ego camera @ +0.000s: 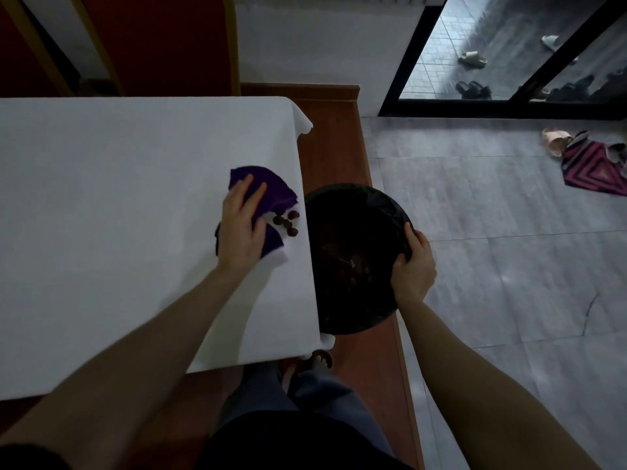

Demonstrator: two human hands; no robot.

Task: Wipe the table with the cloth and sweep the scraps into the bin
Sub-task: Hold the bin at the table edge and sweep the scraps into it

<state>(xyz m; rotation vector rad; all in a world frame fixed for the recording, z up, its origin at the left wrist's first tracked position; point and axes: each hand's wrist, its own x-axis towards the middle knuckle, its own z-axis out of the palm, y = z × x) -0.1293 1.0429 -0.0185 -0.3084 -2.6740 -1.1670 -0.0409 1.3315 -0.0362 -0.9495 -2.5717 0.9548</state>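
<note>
A purple cloth [271, 189] lies near the right edge of the white-covered table [118, 198]. My left hand [242, 227] presses flat on the cloth, fingers straight. Several small dark brown scraps [286, 223] sit just right of the cloth, close to the table's edge. A round black bin [353, 232] lined with a dark bag is held right beside that edge, below the tabletop. My right hand [414, 266] grips the bin's right rim, thumb over the rim. Some scraps show dimly inside the bin.
A red-brown wooden platform [339, 157] runs under the table and bin. Grey tiled floor [492, 249] lies to the right, with a striped rag [590, 167] and slippers [317, 140] near a glass door. A red chair [152, 45] stands behind the table.
</note>
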